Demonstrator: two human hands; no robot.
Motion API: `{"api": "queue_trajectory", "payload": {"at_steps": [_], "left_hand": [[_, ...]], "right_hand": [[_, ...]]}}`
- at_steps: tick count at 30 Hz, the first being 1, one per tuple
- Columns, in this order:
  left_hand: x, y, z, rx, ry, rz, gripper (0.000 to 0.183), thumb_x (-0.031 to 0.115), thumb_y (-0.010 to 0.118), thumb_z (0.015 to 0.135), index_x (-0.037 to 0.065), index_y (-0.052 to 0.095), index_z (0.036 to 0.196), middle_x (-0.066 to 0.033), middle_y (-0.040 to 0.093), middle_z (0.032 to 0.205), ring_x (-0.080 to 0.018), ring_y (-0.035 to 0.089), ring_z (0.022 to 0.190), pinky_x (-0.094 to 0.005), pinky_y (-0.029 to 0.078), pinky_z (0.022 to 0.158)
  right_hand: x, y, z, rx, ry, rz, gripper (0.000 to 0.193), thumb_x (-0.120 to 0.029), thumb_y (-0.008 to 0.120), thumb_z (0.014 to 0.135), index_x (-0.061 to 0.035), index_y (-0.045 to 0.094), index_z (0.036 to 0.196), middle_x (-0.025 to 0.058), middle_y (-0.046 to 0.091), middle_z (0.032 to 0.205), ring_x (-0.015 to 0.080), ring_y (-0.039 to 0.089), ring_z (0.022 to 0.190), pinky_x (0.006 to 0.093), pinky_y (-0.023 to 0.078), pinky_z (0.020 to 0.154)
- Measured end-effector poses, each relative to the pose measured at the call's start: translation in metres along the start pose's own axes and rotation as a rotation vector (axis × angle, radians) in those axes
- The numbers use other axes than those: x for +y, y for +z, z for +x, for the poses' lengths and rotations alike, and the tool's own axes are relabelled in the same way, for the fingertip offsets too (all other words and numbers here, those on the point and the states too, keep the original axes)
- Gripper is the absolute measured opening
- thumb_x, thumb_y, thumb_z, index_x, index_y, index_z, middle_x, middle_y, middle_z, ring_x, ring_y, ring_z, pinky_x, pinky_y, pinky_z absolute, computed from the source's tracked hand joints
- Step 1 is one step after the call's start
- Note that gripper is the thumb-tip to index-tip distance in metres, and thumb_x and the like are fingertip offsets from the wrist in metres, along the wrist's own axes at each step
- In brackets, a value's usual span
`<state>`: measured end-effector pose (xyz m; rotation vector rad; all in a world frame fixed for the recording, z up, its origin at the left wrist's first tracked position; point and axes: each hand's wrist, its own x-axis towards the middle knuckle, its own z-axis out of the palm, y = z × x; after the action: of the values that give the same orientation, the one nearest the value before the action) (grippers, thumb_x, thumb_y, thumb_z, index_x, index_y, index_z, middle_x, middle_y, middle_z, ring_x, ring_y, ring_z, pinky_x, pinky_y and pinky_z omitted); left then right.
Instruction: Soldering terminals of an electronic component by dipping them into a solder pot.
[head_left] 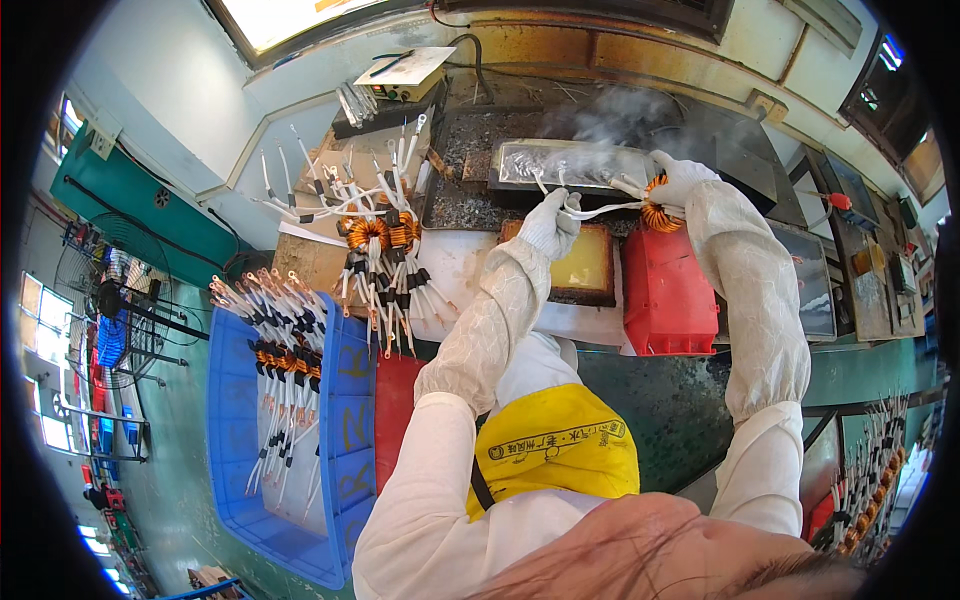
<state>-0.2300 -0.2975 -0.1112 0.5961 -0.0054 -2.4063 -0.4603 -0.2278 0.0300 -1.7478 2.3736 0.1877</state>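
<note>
The left grip [551,225] pinches white wires [600,211]; the right grip [685,182] is closed on the copper coil [655,215] they join. The coil hangs above a red bin [672,290], just beside a smoking metal trough [625,163]. Farther left, more coils [368,235] lie heaped on the worktop [462,205], near a blue crate [228,480].

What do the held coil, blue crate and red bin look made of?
Coil: probably enamelled copper wire, from its glossy orange-brown turns; core material unclear. Blue crate: likely moulded plastic, semi-gloss, with ribbed walls in one even colour. Red bin: likely plastic too, smooth with soft highlights.
</note>
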Motion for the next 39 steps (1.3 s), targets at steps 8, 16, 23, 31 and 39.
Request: {"api": "queue_trajectory", "payload": {"at_steps": [8, 16, 23, 31, 39], "left_hand": [[0.0013, -0.0018, 0.0013, -0.012, -0.016, 0.012, 0.028, 0.02, 0.055, 0.101, -0.002, 0.051, 0.117, -0.0027, 0.055, 0.075, -0.004, 0.042, 0.05, -0.0151, 0.033, 0.038], [0.0004, -0.0023, 0.0004, -0.023, -0.002, 0.004, 0.026, 0.019, 0.055, 0.101, -0.003, 0.052, 0.114, -0.0045, 0.056, 0.079, -0.0052, 0.046, 0.053, -0.0154, 0.035, 0.038], [-0.0014, 0.0034, -0.0022, 0.013, 0.018, 0.031, 0.029, 0.019, 0.056, 0.1, -0.003, 0.05, 0.119, -0.0036, 0.056, 0.076, -0.0051, 0.044, 0.051, -0.0149, 0.034, 0.038], [-0.0012, 0.0047, -0.0038, 0.015, 0.001, 0.006, 0.029, 0.019, 0.056, 0.1, -0.002, 0.051, 0.12, -0.004, 0.056, 0.076, -0.005, 0.044, 0.051, -0.0148, 0.035, 0.039], [0.0017, 0.0015, -0.0009, 0.008, -0.016, 0.015, 0.028, 0.021, 0.056, 0.1, -0.001, 0.052, 0.118, -0.0041, 0.057, 0.076, -0.0051, 0.045, 0.05, -0.015, 0.035, 0.039]], "right_hand": [[-0.0022, -0.0007, -0.0026, 0.014, 0.011, -0.009, 0.08, -0.044, 0.068, 0.073, -0.025, 0.04, 0.145, 0.0203, 0.066, 0.118, 0.0388, 0.063, 0.109, 0.0475, 0.051, 0.091], [0.0024, 0.0019, 0.0011, 0.031, -0.003, -0.009, 0.082, -0.044, 0.069, 0.072, -0.0264, 0.04, 0.146, 0.0197, 0.066, 0.12, 0.038, 0.063, 0.111, 0.0471, 0.051, 0.092], [-0.0005, -0.0011, -0.0005, 0.002, 0.015, 0.006, 0.081, -0.041, 0.071, 0.072, -0.0242, 0.041, 0.145, 0.0191, 0.065, 0.121, 0.038, 0.062, 0.112, 0.047, 0.05, 0.093], [-0.0006, -0.0015, -0.0028, -0.014, 0.03, 0.034, 0.08, -0.043, 0.069, 0.072, -0.0269, 0.041, 0.145, 0.0191, 0.066, 0.119, 0.0389, 0.063, 0.11, 0.0473, 0.05, 0.092], [0.0014, 0.0013, 0.0002, 0.015, 0.009, 0.017, 0.085, -0.045, 0.07, 0.071, -0.0246, 0.039, 0.147, 0.0201, 0.066, 0.12, 0.0398, 0.062, 0.111, 0.0478, 0.05, 0.093]]}}
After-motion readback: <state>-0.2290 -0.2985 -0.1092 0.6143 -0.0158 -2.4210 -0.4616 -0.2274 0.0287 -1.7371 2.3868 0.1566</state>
